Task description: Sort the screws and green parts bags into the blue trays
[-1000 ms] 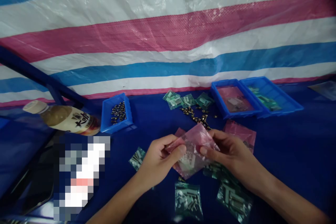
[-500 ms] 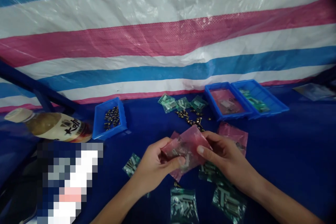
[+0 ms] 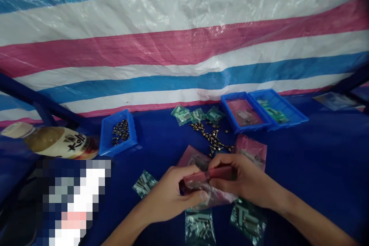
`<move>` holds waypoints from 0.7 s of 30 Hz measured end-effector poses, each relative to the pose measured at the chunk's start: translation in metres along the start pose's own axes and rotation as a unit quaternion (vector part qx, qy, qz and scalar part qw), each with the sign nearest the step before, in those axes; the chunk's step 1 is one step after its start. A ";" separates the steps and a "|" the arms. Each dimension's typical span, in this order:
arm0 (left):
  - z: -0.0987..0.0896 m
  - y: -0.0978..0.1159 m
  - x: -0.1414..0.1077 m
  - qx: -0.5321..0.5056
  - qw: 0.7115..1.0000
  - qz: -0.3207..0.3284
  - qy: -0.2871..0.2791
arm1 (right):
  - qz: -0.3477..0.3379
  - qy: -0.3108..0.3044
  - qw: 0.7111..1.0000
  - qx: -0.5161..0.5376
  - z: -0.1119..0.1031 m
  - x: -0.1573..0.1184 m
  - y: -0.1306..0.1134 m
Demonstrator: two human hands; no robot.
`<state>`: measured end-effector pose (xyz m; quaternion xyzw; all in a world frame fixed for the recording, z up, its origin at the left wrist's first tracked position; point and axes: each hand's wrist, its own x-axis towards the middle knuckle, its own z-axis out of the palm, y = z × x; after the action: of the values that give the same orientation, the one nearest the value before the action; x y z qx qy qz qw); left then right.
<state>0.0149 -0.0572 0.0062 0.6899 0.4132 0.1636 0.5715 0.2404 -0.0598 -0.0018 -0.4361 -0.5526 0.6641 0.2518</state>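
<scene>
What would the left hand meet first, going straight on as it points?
Past the pink bag the left hand holds, probably the right hand, gripping the same bag just ahead, though depth is unclear.

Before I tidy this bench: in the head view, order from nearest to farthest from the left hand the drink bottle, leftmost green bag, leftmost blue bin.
1. Leftmost green bag, just left of the left hand.
2. Leftmost blue bin, back and left.
3. Drink bottle, far left.

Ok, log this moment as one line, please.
left hand: holds pink bag | right hand: pinches same pink bag | beyond hands: loose screws | nearer side: green bags
</scene>
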 end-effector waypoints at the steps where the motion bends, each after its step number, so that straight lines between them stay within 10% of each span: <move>1: 0.001 0.000 0.000 -0.006 1.000 0.004 0.002 | -0.004 0.002 1.000 0.003 0.000 0.000 0.000; 9: 0.004 -0.006 0.007 -0.227 0.972 -0.007 0.064 | -0.051 0.086 0.992 0.073 -0.004 0.005 -0.001; 21: -0.002 -0.010 0.010 -0.276 0.940 -0.060 0.190 | 0.011 -0.014 1.000 -0.001 -0.002 0.003 -0.003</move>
<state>0.0160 -0.0484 -0.0052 0.4350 0.4929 0.3650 0.6593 0.2404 -0.0558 -0.0001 -0.4336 -0.5517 0.6723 0.2361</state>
